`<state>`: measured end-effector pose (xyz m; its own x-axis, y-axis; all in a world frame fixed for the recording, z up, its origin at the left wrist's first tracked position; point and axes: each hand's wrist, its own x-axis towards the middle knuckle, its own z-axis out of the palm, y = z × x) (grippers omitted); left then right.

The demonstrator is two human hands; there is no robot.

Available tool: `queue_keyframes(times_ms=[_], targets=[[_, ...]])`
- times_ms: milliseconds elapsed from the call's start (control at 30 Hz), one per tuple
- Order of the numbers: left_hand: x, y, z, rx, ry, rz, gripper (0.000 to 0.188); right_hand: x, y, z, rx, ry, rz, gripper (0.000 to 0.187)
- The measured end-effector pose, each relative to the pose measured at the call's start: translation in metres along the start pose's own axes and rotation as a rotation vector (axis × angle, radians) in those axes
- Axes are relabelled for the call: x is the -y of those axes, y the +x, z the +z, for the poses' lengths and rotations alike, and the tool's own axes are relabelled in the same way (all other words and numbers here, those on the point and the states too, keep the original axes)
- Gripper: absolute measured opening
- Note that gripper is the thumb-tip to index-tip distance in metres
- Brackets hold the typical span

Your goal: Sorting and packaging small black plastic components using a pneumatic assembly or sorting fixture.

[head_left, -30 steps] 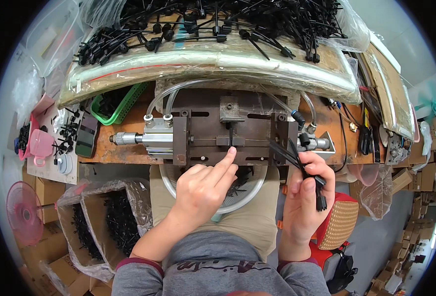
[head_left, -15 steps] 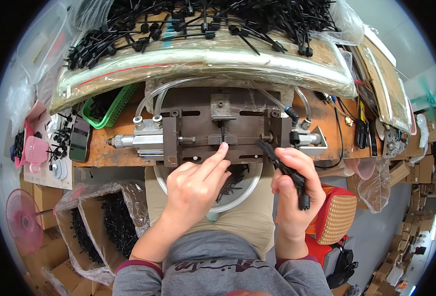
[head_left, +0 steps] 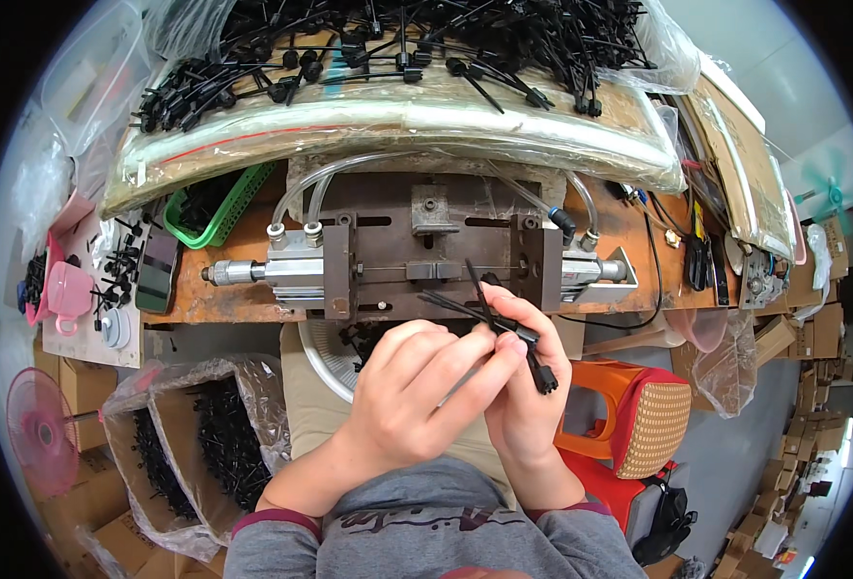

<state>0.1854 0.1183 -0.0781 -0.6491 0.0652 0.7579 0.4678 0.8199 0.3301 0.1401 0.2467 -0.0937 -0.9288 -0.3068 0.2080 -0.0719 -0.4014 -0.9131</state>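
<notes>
In front of my belly the two hands meet. My right hand [head_left: 534, 391] is closed round a small bunch of black plastic cable ties [head_left: 544, 374] with thick heads; their thin tails point up and left. My left hand [head_left: 412, 391] reaches across with thumb and fingertips pinched at the ties, partly hiding them. Just beyond the hands lies a dark metal clamping fixture [head_left: 446, 246] with a small centre block [head_left: 433, 271]. Silvery air cylinders [head_left: 296, 265] flank it on both sides. Below, a white round basket [head_left: 322, 365] with black pieces is mostly covered by my hands.
A cardboard-topped shelf [head_left: 397, 125] above the fixture carries a heap of black ties [head_left: 581, 48]. A green basket [head_left: 219, 207] and a phone [head_left: 159, 275] sit at left. Plastic-lined boxes [head_left: 190, 444] stand lower left, an orange-red chair [head_left: 629, 415] lower right.
My left hand has left the fixture's centre and come down right to the ties in my right hand. The right hand moved left. The dark piece under my left index finger is gone from the block.
</notes>
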Motion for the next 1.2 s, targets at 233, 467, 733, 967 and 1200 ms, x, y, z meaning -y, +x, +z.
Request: queue_keyframes(times_ms=[233, 467, 733, 967, 1200], targets=[[0.003, -0.003, -0.005, -0.018, 0.091, 0.049, 0.039, 0.001, -0.002, 0.010, 0.072, 0.158, 0.116, 0.033], [0.006, -0.010, -0.002, -0.090, 0.085, 0.058, 0.039, -0.007, -0.004, 0.008, 0.131, 0.029, 0.037, 0.034], [0.003, -0.017, -0.022, -0.055, -0.200, -0.189, 0.036, 0.007, 0.002, -0.010, 0.015, -0.149, -0.247, 0.030], [0.022, -0.029, 0.001, 0.210, 0.022, -0.225, 0.031, 0.014, 0.003, -0.024, 0.013, -0.469, -0.513, 0.032], [0.019, -0.012, -0.001, 0.379, 0.311, -0.152, 0.025, 0.015, 0.003, -0.030, -0.014, -0.628, -0.610, 0.035]])
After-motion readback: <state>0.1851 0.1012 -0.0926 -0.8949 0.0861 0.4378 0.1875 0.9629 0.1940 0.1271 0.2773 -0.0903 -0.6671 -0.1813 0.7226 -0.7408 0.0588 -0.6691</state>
